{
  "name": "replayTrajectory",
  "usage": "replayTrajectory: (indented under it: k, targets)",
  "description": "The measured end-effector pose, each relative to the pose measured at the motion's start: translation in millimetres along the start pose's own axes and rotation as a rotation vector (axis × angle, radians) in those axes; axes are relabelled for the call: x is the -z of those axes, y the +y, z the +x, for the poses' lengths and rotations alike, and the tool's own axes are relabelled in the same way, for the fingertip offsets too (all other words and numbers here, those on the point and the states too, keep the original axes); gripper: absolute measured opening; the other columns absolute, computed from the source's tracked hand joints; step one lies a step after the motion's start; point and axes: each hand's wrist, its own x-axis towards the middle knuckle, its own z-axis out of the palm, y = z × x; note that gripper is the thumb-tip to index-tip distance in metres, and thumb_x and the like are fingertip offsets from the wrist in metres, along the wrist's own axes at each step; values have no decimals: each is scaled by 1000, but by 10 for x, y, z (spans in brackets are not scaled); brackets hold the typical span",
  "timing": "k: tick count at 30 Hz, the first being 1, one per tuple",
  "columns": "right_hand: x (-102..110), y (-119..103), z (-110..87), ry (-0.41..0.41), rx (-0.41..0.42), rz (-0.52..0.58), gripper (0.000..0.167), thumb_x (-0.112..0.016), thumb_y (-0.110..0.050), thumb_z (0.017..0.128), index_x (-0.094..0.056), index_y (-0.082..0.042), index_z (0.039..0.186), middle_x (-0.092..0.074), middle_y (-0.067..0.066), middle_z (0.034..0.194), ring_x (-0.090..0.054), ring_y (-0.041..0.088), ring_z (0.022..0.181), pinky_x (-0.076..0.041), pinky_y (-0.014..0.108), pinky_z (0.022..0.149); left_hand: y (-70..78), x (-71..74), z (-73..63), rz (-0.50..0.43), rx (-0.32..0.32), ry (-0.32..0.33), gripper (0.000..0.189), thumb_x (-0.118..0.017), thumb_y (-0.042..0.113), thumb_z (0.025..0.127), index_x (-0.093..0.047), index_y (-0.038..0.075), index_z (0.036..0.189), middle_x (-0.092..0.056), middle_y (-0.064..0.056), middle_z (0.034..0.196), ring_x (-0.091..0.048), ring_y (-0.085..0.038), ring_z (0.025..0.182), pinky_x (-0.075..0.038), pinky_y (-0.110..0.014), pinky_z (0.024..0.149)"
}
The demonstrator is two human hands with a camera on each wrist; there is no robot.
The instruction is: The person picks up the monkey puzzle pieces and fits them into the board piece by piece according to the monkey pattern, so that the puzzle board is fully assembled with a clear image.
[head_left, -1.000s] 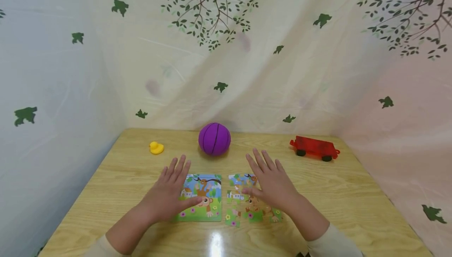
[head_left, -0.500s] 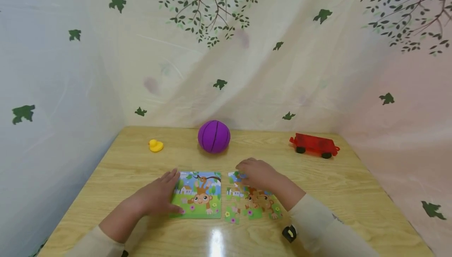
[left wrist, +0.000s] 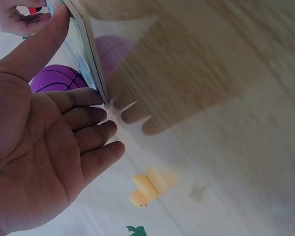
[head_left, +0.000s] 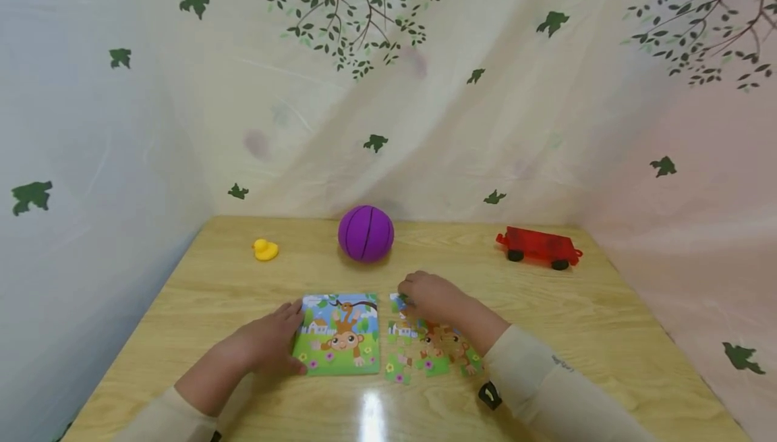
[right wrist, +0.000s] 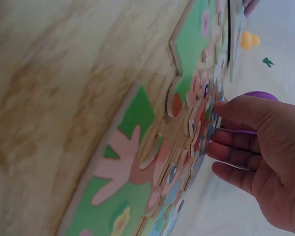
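Observation:
My left hand (head_left: 270, 339) lies along the left side of a square puzzle board (head_left: 349, 364) with a monkey picture. In the left wrist view its thumb and index fingertip touch the edge of the board (left wrist: 91, 54), the other fingers nearly straight. To the right, loose puzzle pieces (head_left: 434, 364) lie in rough rows showing a similar monkey. Over their back row my right hand (head_left: 437, 297) bends down and pinches a puzzle piece between thumb and fingertips; the hand mostly hides that piece. In the right wrist view the hand (right wrist: 270, 152) reaches the far side of the pieces (right wrist: 123, 162).
A purple ball (head_left: 366, 234) sits at the table's back middle. The yellow toy duck (head_left: 265, 250) is at back left, a red toy wagon (head_left: 539, 246) at back right. Behind the wooden table (head_left: 243, 280) hangs a leaf-patterned cloth (head_left: 291, 125).
Both hands were raised with spread fingers a second ago. The left came down to the board's left side; the right lowered onto the back pieces, its fingers bending.

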Motion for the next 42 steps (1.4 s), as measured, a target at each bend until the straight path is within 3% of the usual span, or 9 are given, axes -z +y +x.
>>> replayTrajectory:
  k: [5, 10, 15, 20, 31, 42]
  targets:
    - [8, -47, 7, 5, 1, -51, 24, -71, -35, 90, -62, -14, 93, -54, -6, 80, -46, 9, 72, -43, 22, 62, -1, 8, 0, 0, -7, 2, 103, -83, 47, 72, -36, -6, 147, -21, -21, 161, -21, -44, 147, -24, -60, 118]
    - [90, -116, 38, 63, 0, -63, 27, -67, -38, 92, -63, -13, 100, -58, -5, 85, -52, 9, 77, -49, 23, 66, 16, 36, 1, 1, -21, 10, 104, -85, 47, 70, -38, -7, 146, -23, -22, 160, -23, -46, 145, -25, -61, 117]
    - [202, -299, 169, 103, 68, -68, 22, -66, -35, 93, -63, -13, 94, -56, -6, 81, -51, 9, 74, -49, 23, 65, 32, 57, -10, 12, -27, 10, 105, -85, 47, 69, -38, -7, 145, -23, -23, 159, -24, -46, 145, -25, -61, 117]
    - [224, -525, 368, 61, 110, -100, 21, -63, -38, 94, -61, -17, 92, -52, -9, 81, -47, 7, 73, -45, 21, 65, 13, 61, 13, 27, -18, -3, 105, -85, 48, 68, -38, -6, 145, -24, -23, 159, -26, -47, 144, -27, -62, 116]
    - [201, -904, 714, 30, 162, -159, 24, -62, -42, 95, -66, -20, 103, -60, -8, 90, -54, 6, 80, -50, 19, 73, 18, 64, 29, 13, -15, -3, 106, -87, 47, 67, -38, -5, 146, -26, -23, 159, -29, -47, 143, -29, -63, 114]
    - [127, -1081, 917, -41, 102, -199, 28, -62, -43, 94, -68, -20, 110, -64, -5, 100, -59, 11, 95, -52, 24, 87, 19, 67, 37, 22, -26, 7, 101, -87, 47, 67, -43, -5, 141, -26, -24, 158, -30, -47, 142, -30, -62, 114]
